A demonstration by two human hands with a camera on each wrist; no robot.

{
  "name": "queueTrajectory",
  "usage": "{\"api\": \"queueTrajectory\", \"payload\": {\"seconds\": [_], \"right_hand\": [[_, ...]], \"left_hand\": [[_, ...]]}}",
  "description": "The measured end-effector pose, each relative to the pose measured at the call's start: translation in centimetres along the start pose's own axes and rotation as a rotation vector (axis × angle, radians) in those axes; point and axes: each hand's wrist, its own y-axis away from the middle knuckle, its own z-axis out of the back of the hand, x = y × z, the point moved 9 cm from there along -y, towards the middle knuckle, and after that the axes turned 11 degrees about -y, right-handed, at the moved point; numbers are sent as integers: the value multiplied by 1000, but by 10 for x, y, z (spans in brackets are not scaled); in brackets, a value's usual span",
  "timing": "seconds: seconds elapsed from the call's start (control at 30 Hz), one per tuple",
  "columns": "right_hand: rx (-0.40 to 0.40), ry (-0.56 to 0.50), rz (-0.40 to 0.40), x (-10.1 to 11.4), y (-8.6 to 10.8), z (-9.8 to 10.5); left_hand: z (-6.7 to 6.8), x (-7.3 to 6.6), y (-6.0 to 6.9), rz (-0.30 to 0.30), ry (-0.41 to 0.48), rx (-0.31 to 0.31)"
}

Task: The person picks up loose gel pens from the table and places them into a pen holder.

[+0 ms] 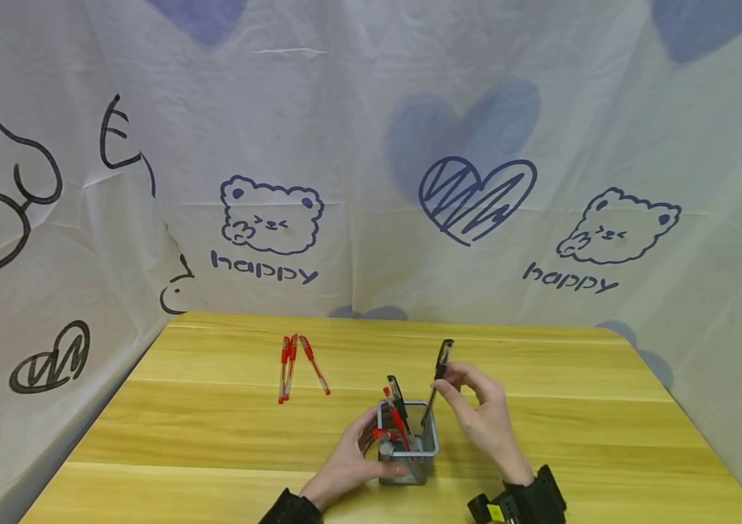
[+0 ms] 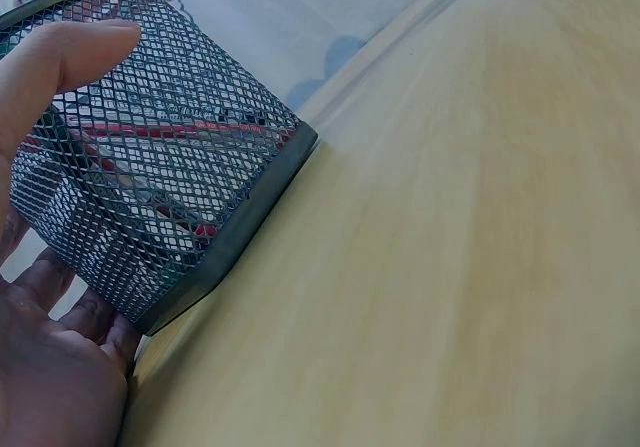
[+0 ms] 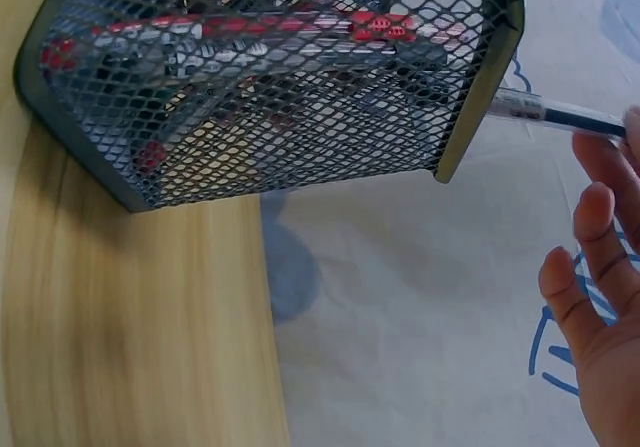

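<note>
Mesh pen cup (image 1: 420, 470) stands upright near six o'clock in my view; my left hand (image 1: 350, 460) grips it from about nine o'clock; my right hand (image 1: 485, 413), at its two o'clock, pinches a black pen (image 1: 443, 358) whose lower end reaches into the cup; a loose pinch could drop that pen askew, and pushing sideways could tip the cup if my left grip slackens.
</note>
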Motion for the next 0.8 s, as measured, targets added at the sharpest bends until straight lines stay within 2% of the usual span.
{"api": "queueTrajectory", "payload": {"seconds": [0.07, 0.13, 0.2, 0.33, 0.43, 0.53, 0.57, 0.7, 0.8], "right_hand": [[21, 34, 9, -8, 5, -2], [42, 78, -40, -16, 9, -4], [53, 104, -55, -36, 18, -3], [67, 134, -254, -36, 17, -1], [131, 77, -513, -36, 19, -2], [252, -38, -696, -53, 35, -8], [298, -78, -733, -57, 41, -11], [470, -262, -784, -64, 60, -28], [520, -364, -847, -68, 72, -39]], "left_hand": [[0, 0, 0, -2, -5, -1], [0, 0, 0, -5, -7, -2], [0, 1, 0, -10, -13, -3], [-1, 1, 0, -16, -18, -5], [-1, 2, 1, -8, -21, -15], [1, 2, 1, 8, 1, -33], [2, 2, 1, 14, 11, -39], [4, 4, 0, 33, 52, -54], [5, 7, 0, 41, 41, -65]]}}
